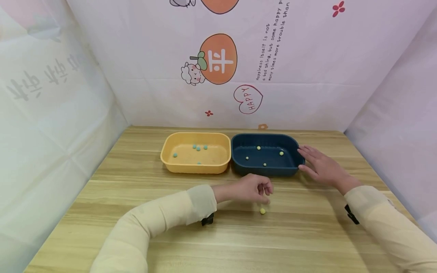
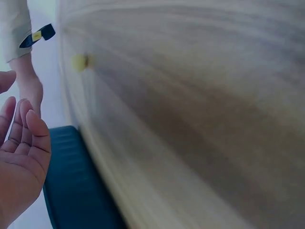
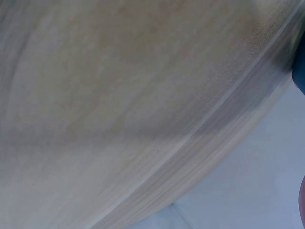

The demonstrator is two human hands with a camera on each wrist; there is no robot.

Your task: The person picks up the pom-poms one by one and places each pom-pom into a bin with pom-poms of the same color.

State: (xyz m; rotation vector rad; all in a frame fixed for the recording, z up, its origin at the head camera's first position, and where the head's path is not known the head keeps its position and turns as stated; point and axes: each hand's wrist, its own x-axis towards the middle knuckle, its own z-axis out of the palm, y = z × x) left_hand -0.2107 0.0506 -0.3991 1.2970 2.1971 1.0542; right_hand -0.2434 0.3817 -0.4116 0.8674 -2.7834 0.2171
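My left hand (image 1: 250, 188) hovers over the table in front of the dark blue bin (image 1: 266, 171), its fingers loosely bent and nothing visible in them. Just below its fingertips in the head view, a small yellow ball (image 1: 262, 211) lies on the wood; the left wrist view shows that yellow ball (image 2: 79, 63) blurred and apart from the fingers. Against the right end of the blue bin, my right hand (image 1: 322, 167) rests with fairly straight fingers at the rim. Several small yellow balls (image 1: 281, 153) lie inside the blue bin.
A yellow bin (image 1: 194, 169) stands left of the blue one, side by side with it, with several small teal balls (image 1: 198, 149) inside. Both sit on a wooden table (image 1: 136, 182) near the printed cloth (image 1: 164, 102) at the back. Pale cloth also hangs at both sides.
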